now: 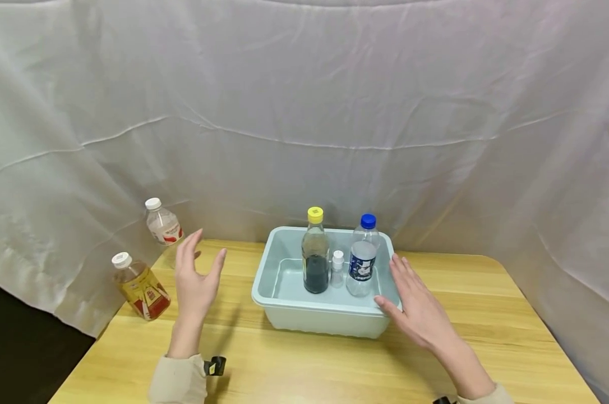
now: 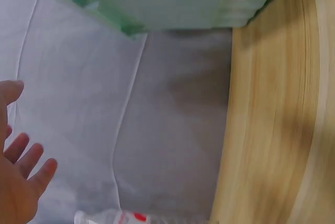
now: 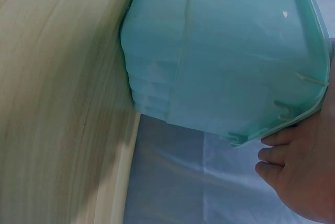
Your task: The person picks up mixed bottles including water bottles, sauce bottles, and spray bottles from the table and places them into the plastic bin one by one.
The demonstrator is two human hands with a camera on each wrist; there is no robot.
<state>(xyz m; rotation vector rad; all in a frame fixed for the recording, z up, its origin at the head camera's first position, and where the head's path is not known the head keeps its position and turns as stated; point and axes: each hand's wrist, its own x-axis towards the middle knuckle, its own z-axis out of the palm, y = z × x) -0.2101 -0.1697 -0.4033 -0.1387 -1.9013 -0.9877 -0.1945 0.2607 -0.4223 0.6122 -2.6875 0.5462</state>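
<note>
At the far left stands a bottle with a yellow label, white-capped, its lower part reddish. Just behind it is a clear bottle with a white cap and a red-and-white label; its transparent base is hard to make out near the fingers, and the left wrist view cuts it off at the bottom edge, leaving only a strip with a red mark.

The left hand is raised beside that bottle, thumb spread wide from the fingers, with nothing in its hold. Its beige sleeve runs out of the picture at the bottom.

In the middle, on the wooden table, sits a pale blue-green basin, rectangular, with a rolled rim and rounded corners. It holds 3 upright bottles: a yellow-capped bottle with dark liquid low inside, a small white-capped bottle whose clear body is hard to make out, and a blue-capped bottle with a dark blue label.

The right hand lies against the basin's right rim, fingers straight and thumb apart, reaching over the front corner; it touches without gripping. It covers part of that corner, and in the right wrist view the basin's edge hides the thumb.
</note>
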